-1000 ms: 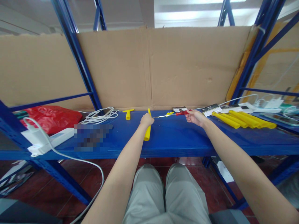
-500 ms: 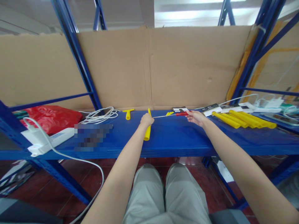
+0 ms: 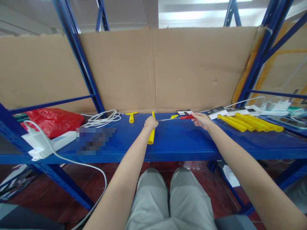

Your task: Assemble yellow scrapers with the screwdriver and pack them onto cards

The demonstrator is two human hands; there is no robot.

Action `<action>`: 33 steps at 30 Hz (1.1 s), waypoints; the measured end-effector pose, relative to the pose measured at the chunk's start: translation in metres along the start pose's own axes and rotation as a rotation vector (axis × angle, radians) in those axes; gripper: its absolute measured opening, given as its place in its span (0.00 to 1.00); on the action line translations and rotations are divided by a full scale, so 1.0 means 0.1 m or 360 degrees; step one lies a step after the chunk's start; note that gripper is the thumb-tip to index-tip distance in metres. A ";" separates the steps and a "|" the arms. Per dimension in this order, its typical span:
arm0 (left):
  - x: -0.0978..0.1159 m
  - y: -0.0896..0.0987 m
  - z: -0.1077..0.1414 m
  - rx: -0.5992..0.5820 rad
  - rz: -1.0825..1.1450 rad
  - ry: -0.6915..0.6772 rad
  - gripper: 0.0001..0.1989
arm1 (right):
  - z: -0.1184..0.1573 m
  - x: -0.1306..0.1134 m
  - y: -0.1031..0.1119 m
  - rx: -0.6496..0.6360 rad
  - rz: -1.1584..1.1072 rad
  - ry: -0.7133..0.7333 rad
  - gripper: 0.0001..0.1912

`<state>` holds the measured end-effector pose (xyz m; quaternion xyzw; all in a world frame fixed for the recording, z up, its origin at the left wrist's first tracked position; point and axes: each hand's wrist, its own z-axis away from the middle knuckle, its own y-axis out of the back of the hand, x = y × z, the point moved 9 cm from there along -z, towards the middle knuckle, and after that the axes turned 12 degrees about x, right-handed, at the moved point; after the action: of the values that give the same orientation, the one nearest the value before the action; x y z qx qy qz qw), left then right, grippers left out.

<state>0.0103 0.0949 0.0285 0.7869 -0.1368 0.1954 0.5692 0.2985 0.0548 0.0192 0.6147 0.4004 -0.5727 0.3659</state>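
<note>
My left hand (image 3: 150, 123) is closed around a yellow plastic tube-like piece (image 3: 151, 137) on the blue shelf. The piece's thin upper end shows above the hand, its round open end below. My right hand (image 3: 200, 120) grips the red handle of a screwdriver (image 3: 185, 117). Its thin metal shaft points left and reaches the yellow piece beside my left fingers; the tip is hidden. Behind the shaft lies a small yellow part (image 3: 174, 117). To the left of my left hand stands a yellow T-shaped piece (image 3: 131, 117).
Several yellow tubes (image 3: 247, 123) lie at the right, near black-and-white boxes (image 3: 217, 112). At the left are a coiled white cable (image 3: 105, 118), a red plastic bag (image 3: 56, 121) and a white power strip (image 3: 56, 143). Cardboard (image 3: 153, 70) stands along the back of the blue shelf (image 3: 187, 140).
My right hand has shifted slightly on the screwdriver handle, its fingers turning a little. My left hand and the yellow piece stay in place.
</note>
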 end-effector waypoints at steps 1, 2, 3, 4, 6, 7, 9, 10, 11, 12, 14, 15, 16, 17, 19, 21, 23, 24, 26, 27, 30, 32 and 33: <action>0.00 0.00 0.00 -0.0003 0.0000 0.0000 0.14 | 0.00 0.00 0.00 -0.0004 -0.0001 0.0005 0.13; 0.00 0.00 0.00 -0.0008 0.0000 0.0000 0.14 | -0.01 0.00 0.00 -0.0009 -0.0001 0.0010 0.14; 0.00 0.00 0.01 -0.0012 0.0000 -0.0001 0.14 | -0.02 0.00 0.00 -0.0015 0.0000 0.0015 0.15; 0.00 0.00 0.01 -0.0014 0.0000 -0.0002 0.14 | -0.02 0.00 0.00 -0.0025 0.0003 0.0021 0.16; 0.01 0.01 0.01 -0.0016 -0.0003 -0.0007 0.14 | -0.03 0.00 0.00 -0.0037 0.0016 0.0027 0.18; 0.01 0.01 0.01 -0.0018 -0.0003 -0.0011 0.14 | -0.04 0.00 0.00 -0.0040 0.0024 0.0025 0.19; 0.01 0.00 0.01 -0.0023 -0.0002 -0.0018 0.14 | -0.04 0.01 0.00 -0.0043 0.0036 0.0012 0.19; 0.01 0.00 0.01 -0.0023 -0.0002 -0.0020 0.14 | -0.04 0.02 0.01 -0.0040 0.0041 0.0005 0.19; 0.01 0.00 0.01 -0.0021 -0.0003 -0.0024 0.14 | -0.04 0.02 0.01 -0.0035 0.0045 -0.0001 0.19; 0.02 0.00 0.01 -0.0018 -0.0006 -0.0026 0.14 | -0.04 0.02 0.01 -0.0028 0.0048 -0.0006 0.19; 0.02 0.01 0.01 -0.0011 -0.0012 -0.0031 0.14 | -0.04 0.02 0.02 -0.0008 0.0050 -0.0019 0.18; 0.02 0.01 0.01 -0.0009 -0.0017 -0.0031 0.14 | -0.03 0.02 0.02 0.0002 0.0048 -0.0029 0.18; 0.02 0.01 0.01 -0.0010 -0.0021 -0.0028 0.14 | -0.03 0.02 0.03 0.0012 0.0047 -0.0039 0.18; 0.02 0.01 0.01 -0.0011 -0.0027 -0.0022 0.14 | -0.02 0.02 0.03 0.0023 0.0050 -0.0049 0.18; 0.01 0.01 0.02 -0.0013 -0.0033 -0.0015 0.14 | 0.01 0.01 0.03 0.0048 0.0075 -0.0071 0.18; 0.01 0.01 0.02 -0.0009 -0.0031 -0.0016 0.14 | 0.04 0.01 0.04 0.0082 0.0105 -0.0092 0.17; 0.01 0.01 0.02 0.0003 -0.0023 -0.0018 0.14 | 0.07 -0.01 0.05 0.0116 0.0121 -0.0107 0.17; 0.01 0.02 0.02 0.0008 -0.0020 -0.0018 0.14 | 0.08 -0.01 0.05 0.0127 0.0123 -0.0111 0.16; 0.01 0.02 0.02 0.0012 -0.0017 -0.0018 0.14 | 0.09 -0.02 0.05 0.0132 0.0123 -0.0110 0.16; 0.02 0.02 0.02 0.0009 -0.0017 -0.0017 0.14 | 0.10 -0.02 0.04 0.0125 0.0122 -0.0109 0.16; 0.02 0.02 0.03 -0.0006 -0.0019 -0.0012 0.14 | 0.10 -0.02 0.04 0.0116 0.0124 -0.0109 0.17; 0.02 0.03 0.03 -0.0014 -0.0020 -0.0006 0.15 | 0.10 -0.02 0.04 0.0120 0.0131 -0.0109 0.17; 0.02 0.03 0.04 -0.0015 -0.0021 -0.0005 0.15 | 0.10 -0.02 0.05 0.0123 0.0136 -0.0110 0.17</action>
<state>0.0113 0.0906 0.0308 0.7853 -0.1335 0.1898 0.5740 0.2987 0.0441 0.0201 0.6247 0.3386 -0.5925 0.3794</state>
